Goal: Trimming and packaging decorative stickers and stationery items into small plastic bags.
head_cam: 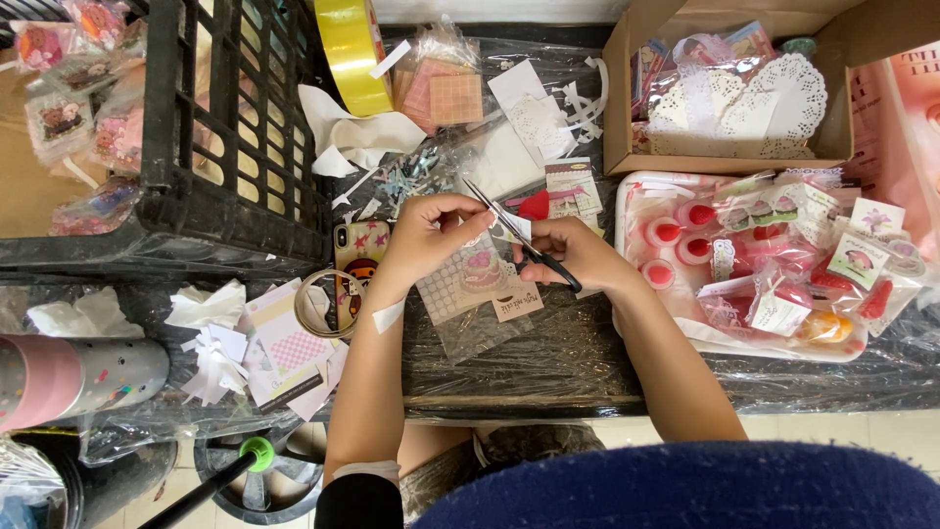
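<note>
My right hand (578,253) grips black-handled scissors (509,230), whose blades point up and left toward my left hand. My left hand (423,235) pinches the top edge of a small clear packet (468,282) holding a patterned card with a cake picture. The blade tips cross just above the packet, next to my left fingers. Both hands hover over a black table wrapped in plastic film (548,362). A strip of white tape sticks to my left forearm (388,315).
A black crate (230,118) stands at the left, a yellow tape roll (352,54) behind. A phone (357,257), clear tape ring (329,304) and paper scraps (211,343) lie left of my hands. At the right are a cardboard box (725,98) and a white tray (685,333) of wrapped items.
</note>
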